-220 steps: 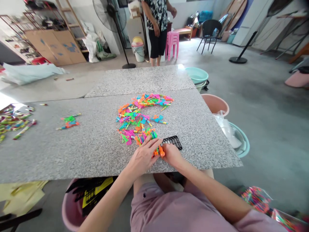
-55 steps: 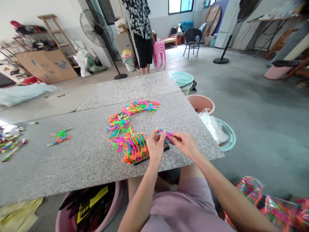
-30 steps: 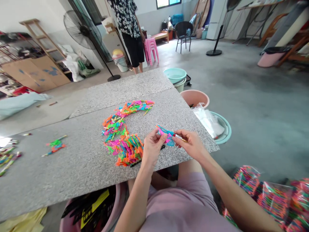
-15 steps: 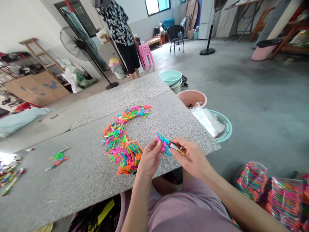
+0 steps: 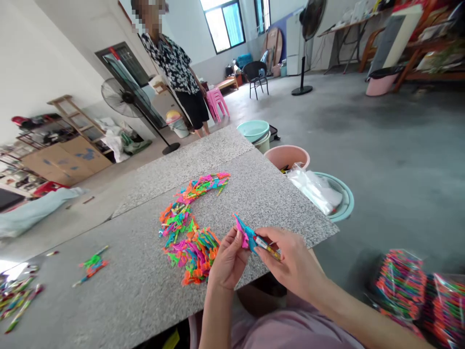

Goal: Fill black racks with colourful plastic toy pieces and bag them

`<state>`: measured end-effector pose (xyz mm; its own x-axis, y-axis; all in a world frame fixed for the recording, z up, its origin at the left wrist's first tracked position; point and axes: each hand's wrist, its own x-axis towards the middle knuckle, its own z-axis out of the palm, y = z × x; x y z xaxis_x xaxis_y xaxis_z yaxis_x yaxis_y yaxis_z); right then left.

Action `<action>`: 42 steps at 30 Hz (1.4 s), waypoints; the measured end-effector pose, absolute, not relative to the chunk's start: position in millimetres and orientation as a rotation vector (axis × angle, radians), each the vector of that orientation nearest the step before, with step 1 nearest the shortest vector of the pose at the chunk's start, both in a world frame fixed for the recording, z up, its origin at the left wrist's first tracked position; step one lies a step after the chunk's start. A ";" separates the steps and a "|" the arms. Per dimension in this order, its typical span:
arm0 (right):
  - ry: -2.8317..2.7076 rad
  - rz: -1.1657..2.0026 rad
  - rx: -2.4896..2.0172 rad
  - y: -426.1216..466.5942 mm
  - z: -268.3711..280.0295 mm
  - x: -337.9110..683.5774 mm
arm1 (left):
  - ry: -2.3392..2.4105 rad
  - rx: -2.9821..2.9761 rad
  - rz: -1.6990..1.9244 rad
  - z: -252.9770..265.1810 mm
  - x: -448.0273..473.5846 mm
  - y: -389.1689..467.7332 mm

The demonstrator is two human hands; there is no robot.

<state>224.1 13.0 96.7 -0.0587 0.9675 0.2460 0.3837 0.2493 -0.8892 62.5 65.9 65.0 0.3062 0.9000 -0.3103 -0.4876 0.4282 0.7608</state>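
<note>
My left hand [image 5: 229, 259] pinches small flat plastic pieces [image 5: 244, 235], one pink and one blue, above the speckled stone table. My right hand [image 5: 290, 252] is closed on a thin printed tube [image 5: 267, 246] with a yellowish end, which lies against the blue piece. Fingers cover part of both, so how they are joined cannot be made out. Left of my hands, a curved row of similar bright plastic pieces [image 5: 198, 249] rests on the table [image 5: 145, 271], packed closely at the near end. My left wrist is close to that end.
Further left lie a few assembled pieces [image 5: 93, 266] and a pile of thin tubes [image 5: 22, 300]. Past the right edge stand a pink basin [image 5: 290, 155] and a teal basin [image 5: 348, 203] with clear bags. Filled bags [image 5: 401, 283] sit lower right. A person [image 5: 178, 72] stands beyond the table.
The head view has tilted upward, so the scene sits lower in the picture. Both hands keep their hold on the pieces and the tube, with only slight finger movement.
</note>
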 end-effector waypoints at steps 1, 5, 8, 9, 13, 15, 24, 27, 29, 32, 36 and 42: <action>-1.608 0.813 -1.282 12.5 98.1 223.3 | 0.806 0.599 1.001 65.0 62.1 65.7; -1.597 0.831 -1.257 12.4 99.9 221.7 | 0.792 0.596 1.065 65.4 64.5 65.0; -1.590 0.824 -1.265 13.0 98.9 221.7 | 0.786 0.593 1.096 65.9 68.3 64.1; -1.588 0.817 -1.271 13.1 98.6 221.8 | 0.784 0.589 1.102 66.1 69.4 63.8; -1.596 0.797 -1.296 12.9 98.2 221.6 | 0.774 0.580 1.122 66.1 71.8 62.9; -1.597 0.796 -1.297 12.9 98.4 221.4 | 0.777 0.586 1.117 65.8 72.3 62.8; -1.605 0.785 -1.315 15.8 95.1 220.9 | 0.884 0.735 1.176 62.1 75.8 63.5; -1.592 0.798 -1.324 15.9 92.5 220.8 | 0.909 0.792 1.179 62.2 76.7 62.7; -1.583 0.807 -1.319 15.3 91.5 220.9 | 0.912 0.812 1.186 63.6 77.4 61.9; -1.551 0.843 -1.288 14.3 91.0 221.8 | 0.916 0.835 1.199 67.0 78.1 61.3; -1.480 0.945 -1.242 14.0 90.8 224.1 | 0.911 0.808 1.171 70.3 77.4 61.0; -1.419 1.039 -1.199 13.4 91.5 226.9 | 0.888 0.694 1.120 70.8 75.1 58.6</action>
